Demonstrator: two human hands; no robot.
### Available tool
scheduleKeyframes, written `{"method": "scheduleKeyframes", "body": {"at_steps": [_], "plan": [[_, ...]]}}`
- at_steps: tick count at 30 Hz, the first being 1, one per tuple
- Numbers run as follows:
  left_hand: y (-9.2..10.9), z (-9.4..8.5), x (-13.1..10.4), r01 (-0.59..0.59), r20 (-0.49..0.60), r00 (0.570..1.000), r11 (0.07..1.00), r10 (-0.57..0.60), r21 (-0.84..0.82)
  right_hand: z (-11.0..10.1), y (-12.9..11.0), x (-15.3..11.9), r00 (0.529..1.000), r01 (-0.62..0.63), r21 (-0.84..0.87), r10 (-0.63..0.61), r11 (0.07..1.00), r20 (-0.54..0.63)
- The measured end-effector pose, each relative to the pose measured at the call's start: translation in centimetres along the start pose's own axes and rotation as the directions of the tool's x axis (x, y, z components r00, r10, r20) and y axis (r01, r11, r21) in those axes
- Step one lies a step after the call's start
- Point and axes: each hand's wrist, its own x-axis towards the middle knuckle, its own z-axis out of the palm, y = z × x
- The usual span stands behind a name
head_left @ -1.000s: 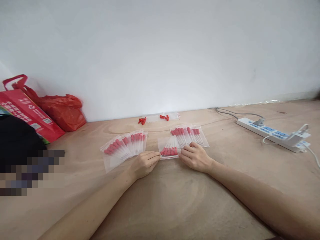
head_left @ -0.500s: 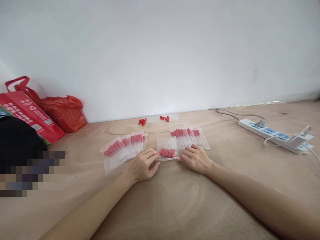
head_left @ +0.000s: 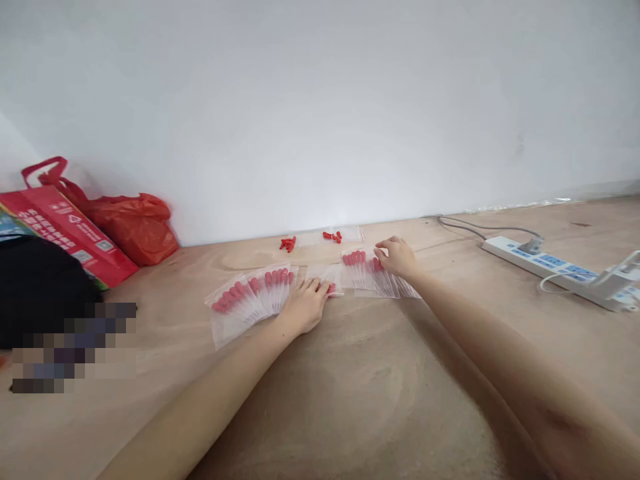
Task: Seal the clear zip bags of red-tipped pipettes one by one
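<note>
Middle bag (head_left: 327, 273) under loosely spread left hand (head_left: 306, 305); right bags (head_left: 356, 272) by right hand (head_left: 397, 257) (pinch unclear).

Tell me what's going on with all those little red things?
The left hand rests on the middle clear bag, which has red-tipped white sticks in it. The right hand is at the right fan of bags. The left fan of bags lies on the table, and more red pieces are near the wall.
</note>
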Motion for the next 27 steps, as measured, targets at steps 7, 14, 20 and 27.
{"method": "scheduleKeyframes", "body": {"at_steps": [7, 14, 20, 27], "plan": [[-0.1, -0.5, 0.9, 0.115, 0.144, 0.983, 0.993, -0.111, -0.02, 1.7, -0.4, 2.9, 0.975, -0.179, -0.001, 0.178, 0.984, 0.135], [-0.2, -0.6, 0.1, 0.111, 0.181, 0.979, 0.987, -0.089, -0.113, 2.4, -2.2, 4.2, 0.943, -0.323, 0.18, 0.3, 0.929, 0.142], [-0.5, -0.4, 0.5, 0.166, 0.218, 0.967, 0.977, -0.134, -0.134, -0.5, -3.2, 4.9, 0.959, -0.276, 0.47, 0.276, 0.838, 0.071], [-0.1, 0.6, -0.7, 0.069, -0.282, 0.951, 0.976, -0.127, -0.207, -1.4, -2.6, -1.7, 0.994, 0.058, 0.902, -0.106, 0.428, -0.014]]}}
